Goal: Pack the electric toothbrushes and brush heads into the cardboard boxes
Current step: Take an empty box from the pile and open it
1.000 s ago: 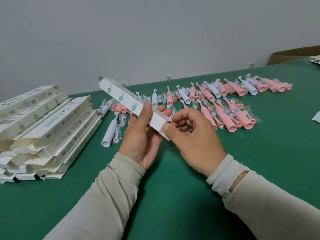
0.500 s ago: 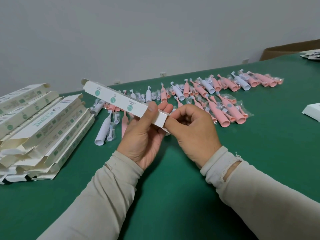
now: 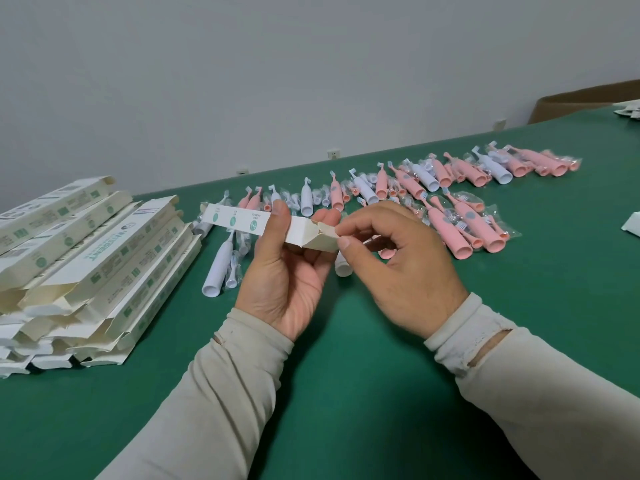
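Observation:
My left hand [image 3: 287,271] grips a long white cardboard box [image 3: 242,221] with green round marks, held level above the table. Its near end is open, and my right hand [image 3: 391,258] pinches the end flap [image 3: 323,237] between thumb and forefinger. Behind the hands lie pink toothbrushes [image 3: 446,230] and white toothbrushes [image 3: 220,265] in a loose row, with small bagged brush heads [image 3: 232,271] among them. A stack of flat white boxes [image 3: 86,258] sits at the left.
The green table [image 3: 346,368] runs to a far edge against a grey wall. A brown carton [image 3: 585,98] stands at the back right. A white box corner [image 3: 632,223] shows at the right edge, and papers [image 3: 628,110] lie far right.
The box has swung down from a tilt to nearly level. My right hand has gone from covering the box end to pulling its flap open.

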